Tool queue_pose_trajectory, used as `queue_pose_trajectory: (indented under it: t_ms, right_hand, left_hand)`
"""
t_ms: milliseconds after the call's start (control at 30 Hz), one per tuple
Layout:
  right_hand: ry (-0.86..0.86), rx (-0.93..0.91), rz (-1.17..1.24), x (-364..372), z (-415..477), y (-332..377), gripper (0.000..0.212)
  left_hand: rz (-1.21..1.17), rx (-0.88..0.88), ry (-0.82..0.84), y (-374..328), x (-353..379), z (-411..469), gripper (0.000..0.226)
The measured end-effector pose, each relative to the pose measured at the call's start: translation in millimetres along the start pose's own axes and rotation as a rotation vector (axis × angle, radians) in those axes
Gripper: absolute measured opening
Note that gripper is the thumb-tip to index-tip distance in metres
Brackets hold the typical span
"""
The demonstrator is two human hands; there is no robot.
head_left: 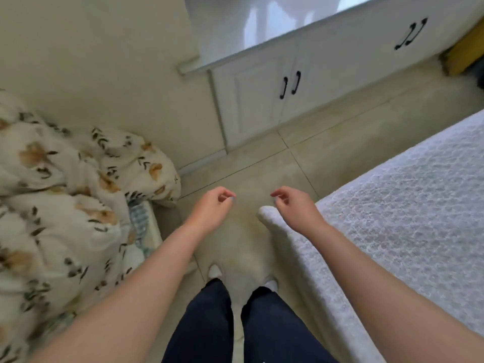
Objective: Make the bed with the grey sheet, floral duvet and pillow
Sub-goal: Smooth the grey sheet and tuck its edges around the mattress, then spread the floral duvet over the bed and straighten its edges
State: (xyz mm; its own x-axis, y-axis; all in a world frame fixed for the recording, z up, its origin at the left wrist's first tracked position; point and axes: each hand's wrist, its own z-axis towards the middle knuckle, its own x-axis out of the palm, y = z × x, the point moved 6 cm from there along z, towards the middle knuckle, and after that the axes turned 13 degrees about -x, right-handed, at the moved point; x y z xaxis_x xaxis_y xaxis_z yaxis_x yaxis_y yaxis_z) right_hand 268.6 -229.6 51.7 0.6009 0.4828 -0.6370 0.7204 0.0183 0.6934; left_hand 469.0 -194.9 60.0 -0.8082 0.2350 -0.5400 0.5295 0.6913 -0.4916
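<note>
Head view, looking down at a person standing on the tiled floor (251, 163) between two pieces of furniture. The left grip (212, 205) and the right grip (293, 208) are both held out over the floor, apart from each other, fingers loosely curled and holding nothing; the right grip hovers just above the rounded corner of the bed (406, 205), whose pale, textured top surface lies bare at the right. The floral duvet (65, 205) lies crumpled in a heap at the left, against the wall, over a white-edged support on which a strip of checked fabric (138, 218) shows. A white cabinet (259, 106) with black handles stands beyond, under a sill. Dark trousers (204, 323) and pale footwear (214, 271) appear below.
</note>
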Motion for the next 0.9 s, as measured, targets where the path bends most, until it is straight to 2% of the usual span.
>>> queue_pose_trajectory:
  t_ms: [167, 333, 433, 633, 800, 900]
  right_hand:
    - [0.168, -0.200, -0.063, 46, -8, 115, 0.026]
    - [0.262, -0.338, -0.142, 93, -25, 217, 0.027]
    - [0.320, -0.449, -0.219, 137, -41, 290, 0.027]
    - [0.360, -0.565, -0.185, 198, -65, 406, 0.025]
    - [0.346, -0.587, -0.128, 229, -51, 473, 0.030]
    - [0.328, -0.573, -0.085, 240, -28, 504, 0.036]
  left_hand:
    - [-0.152, -0.052, -0.145, 64, -80, -84, 0.015]
    - [-0.255, -0.144, -0.345, 162, -151, -153, 0.013]
    - [-0.358, -0.231, -0.469, 236, -198, -202, 0.020]
    - [-0.435, -0.289, -0.575, 343, -264, -261, 0.034]
    - [-0.514, -0.293, -0.686, 390, -317, -280, 0.051]
    - [-0.549, -0.268, -0.620, 398, -340, -269, 0.062]
